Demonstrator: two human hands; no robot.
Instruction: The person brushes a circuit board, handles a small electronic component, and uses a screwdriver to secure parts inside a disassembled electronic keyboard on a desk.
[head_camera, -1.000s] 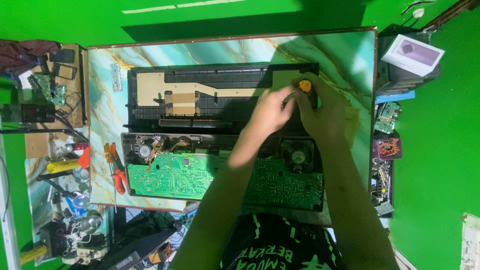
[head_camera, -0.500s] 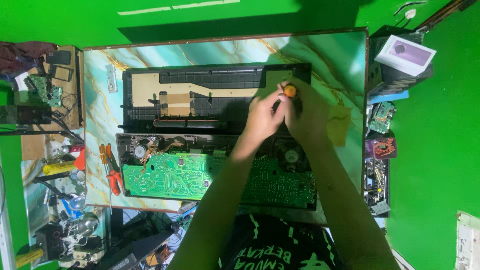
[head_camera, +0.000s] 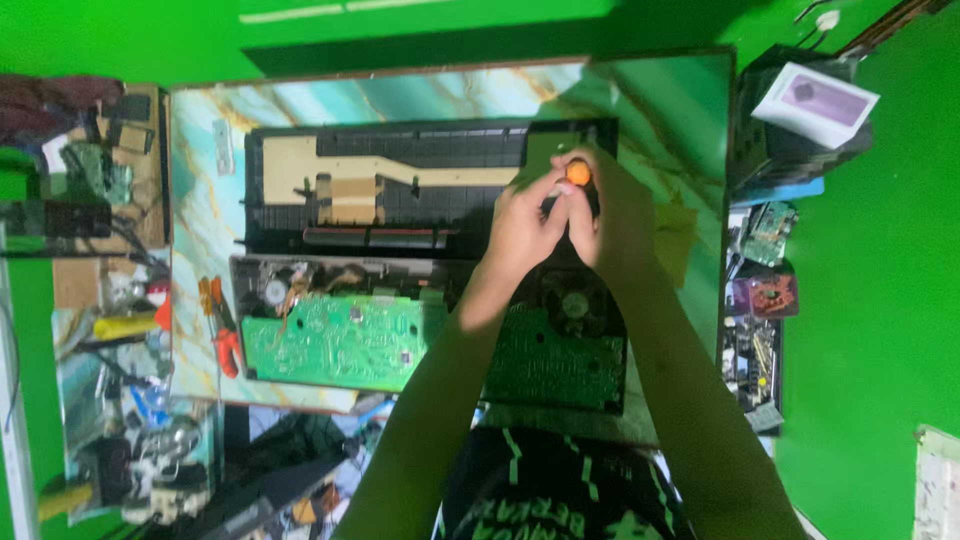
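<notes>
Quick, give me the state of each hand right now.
Left hand: closed on the lower part of the orange-handled screwdriver.
Right hand: closed around the same screwdriver.

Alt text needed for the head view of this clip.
Both hands, left hand and right hand, grip an orange-handled screwdriver over an opened black device on a marbled board. A green circuit board lies nearer.

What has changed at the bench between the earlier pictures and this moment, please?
Very little. Both hands, left hand and right hand, stay closed together around the orange-capped tool at the right end of the black casing; they seem to shift left mainly because the camera moved. The green circuit board and the orange pliers lie as before.
</notes>
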